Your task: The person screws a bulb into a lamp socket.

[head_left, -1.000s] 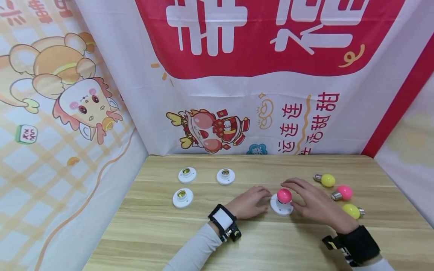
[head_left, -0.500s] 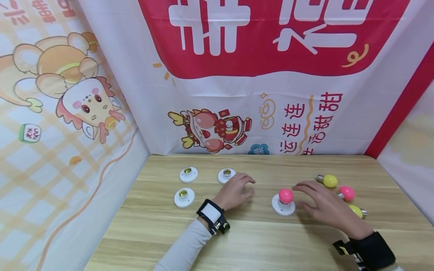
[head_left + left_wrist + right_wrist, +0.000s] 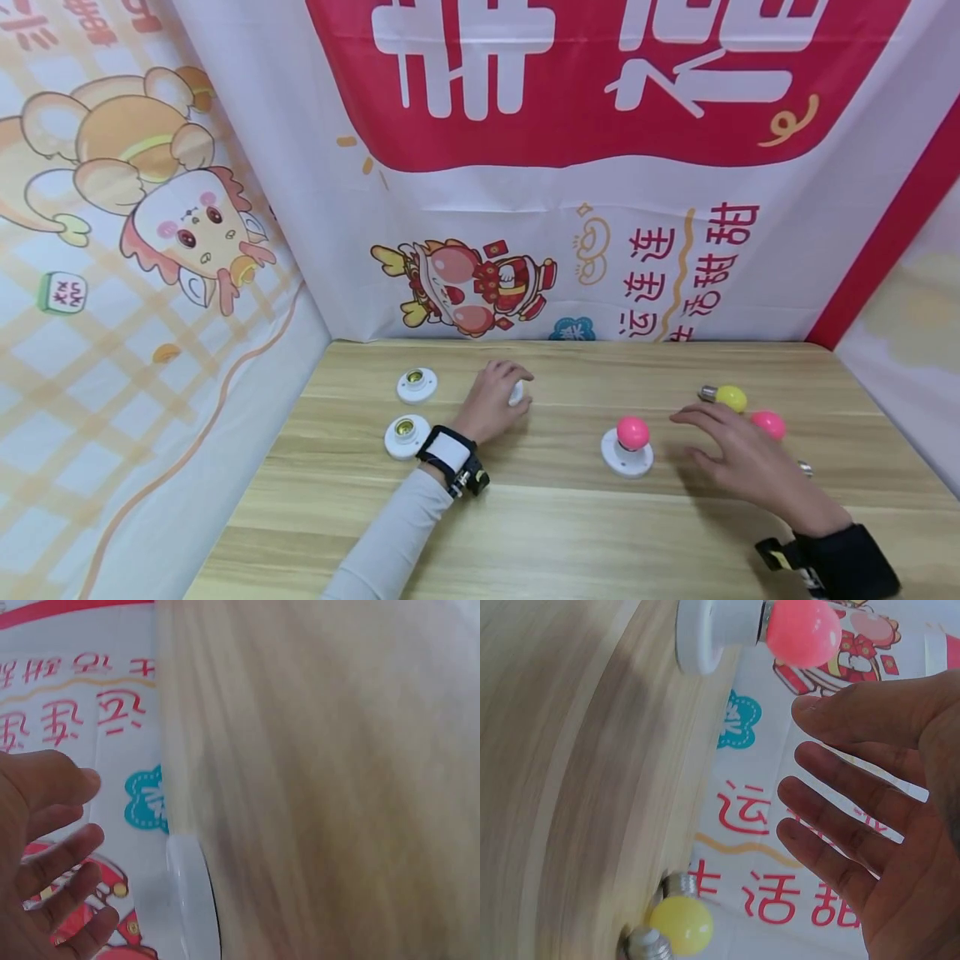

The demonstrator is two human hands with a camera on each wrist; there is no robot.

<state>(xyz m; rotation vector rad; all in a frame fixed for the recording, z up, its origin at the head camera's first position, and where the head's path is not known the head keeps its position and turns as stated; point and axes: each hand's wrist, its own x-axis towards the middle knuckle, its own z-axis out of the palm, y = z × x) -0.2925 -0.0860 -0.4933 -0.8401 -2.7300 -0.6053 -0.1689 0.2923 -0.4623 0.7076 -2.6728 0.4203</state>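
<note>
My left hand (image 3: 491, 404) hovers over a white round lamp holder (image 3: 517, 392), hiding most of it. In the left wrist view the fingers spread loosely beside the holder's white base (image 3: 193, 900), with a gap between. A pink bulb (image 3: 633, 433) stands upright in another white lamp holder (image 3: 627, 463) to the right. Apart from it, my right hand (image 3: 742, 462) hangs in the air, fingers relaxed and holding nothing. Beyond that hand lie a yellow bulb (image 3: 731, 399) and a second pink bulb (image 3: 768, 425), partly covered. Only the metal cap of one more bulb (image 3: 806, 468) shows.
Two lamp holders with bare sockets, a rear one (image 3: 416, 385) and a front one (image 3: 407, 437), sit at the left of the wooden table (image 3: 570, 542). A printed cloth (image 3: 465, 200) hangs behind the table's back edge.
My left hand has left the side of the holder with the pink bulb and moved left to another holder. My right hand has drawn back to the right, away from the pink bulb.
</note>
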